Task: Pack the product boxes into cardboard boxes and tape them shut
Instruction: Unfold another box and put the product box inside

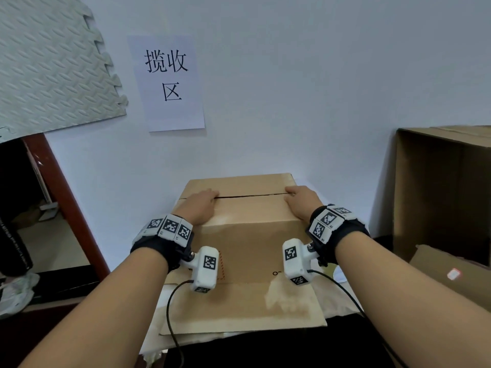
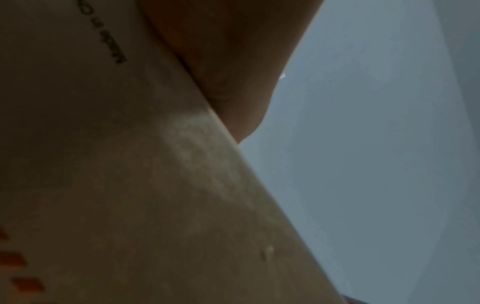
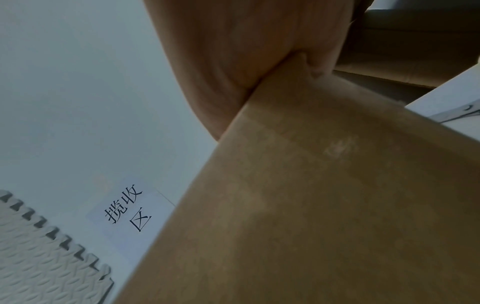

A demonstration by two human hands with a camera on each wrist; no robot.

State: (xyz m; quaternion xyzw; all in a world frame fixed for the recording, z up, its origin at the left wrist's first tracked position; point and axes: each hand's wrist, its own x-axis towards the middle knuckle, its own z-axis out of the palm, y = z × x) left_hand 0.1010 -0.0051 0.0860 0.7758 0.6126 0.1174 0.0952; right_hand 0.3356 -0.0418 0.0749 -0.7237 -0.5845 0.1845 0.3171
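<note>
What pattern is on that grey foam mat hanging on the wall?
The grey foam mat has an embossed pattern of small raised ovals and jigsaw-toothed edges, clearest in the head view.

Two hands, the left hand (image 1: 199,208) and the right hand (image 1: 303,203), two cardboard boxes, a closed box (image 1: 247,235) and an open box (image 1: 441,192), one paper sign (image 1: 167,81), one foam mat (image 1: 50,62).

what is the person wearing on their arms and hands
Both forearms are bare, no sleeves. The left hand and right hand wear no gloves. Each wrist carries a black strap ringed with white blocks printed with black square markers, plus a white camera housing with the same markers and a thin black cable.
</note>
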